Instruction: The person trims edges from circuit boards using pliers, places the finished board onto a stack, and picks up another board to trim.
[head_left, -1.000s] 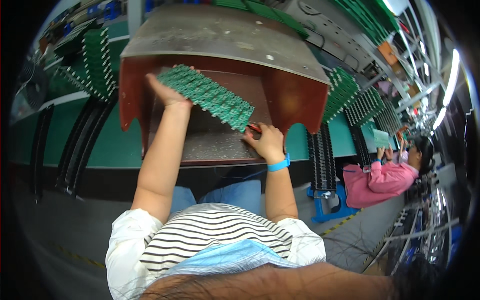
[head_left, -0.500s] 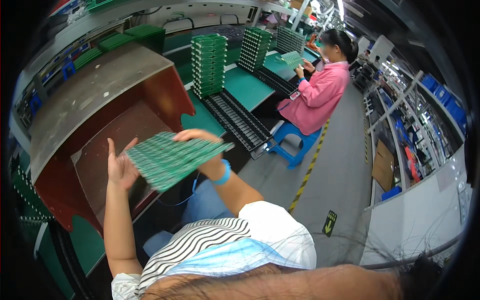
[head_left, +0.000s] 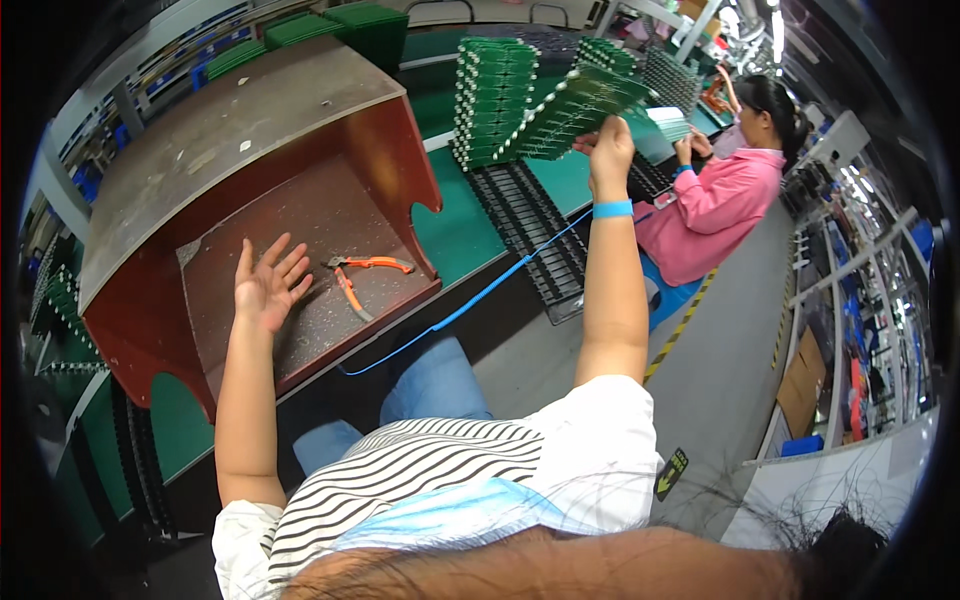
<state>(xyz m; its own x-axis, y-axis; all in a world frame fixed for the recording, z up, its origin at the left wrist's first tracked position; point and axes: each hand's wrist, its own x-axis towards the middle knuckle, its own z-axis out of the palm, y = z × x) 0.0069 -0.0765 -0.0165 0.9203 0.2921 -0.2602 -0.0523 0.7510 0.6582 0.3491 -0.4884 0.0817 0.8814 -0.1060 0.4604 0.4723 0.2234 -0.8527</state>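
My right hand (head_left: 610, 160) is stretched far forward with a blue band at its wrist. It grips the near right edge of a green circuit board panel (head_left: 590, 105), which is tilted beside a tall stack of similar green circuit boards (head_left: 495, 95). Whether the panel touches the stack, I cannot tell. My left hand (head_left: 265, 288) hovers palm up over the red-brown box (head_left: 225, 135), fingers spread and holding nothing. Inside the box, to the right of that hand, lie spread side cutters (head_left: 378, 262) with orange handles.
Below the stack, a black slotted rail (head_left: 530, 230) runs toward me over the green table (head_left: 468, 250). A blue coiled cord (head_left: 490, 292) stretches from my wristband. To the right, a co-worker in a pink top (head_left: 715, 210) handles another board. More green boards (head_left: 365, 30) stand behind the box.
My right hand has carried the circuit board panel forward and right, from in front of the box to the stack. My left hand has come off it, and the cutters now show.
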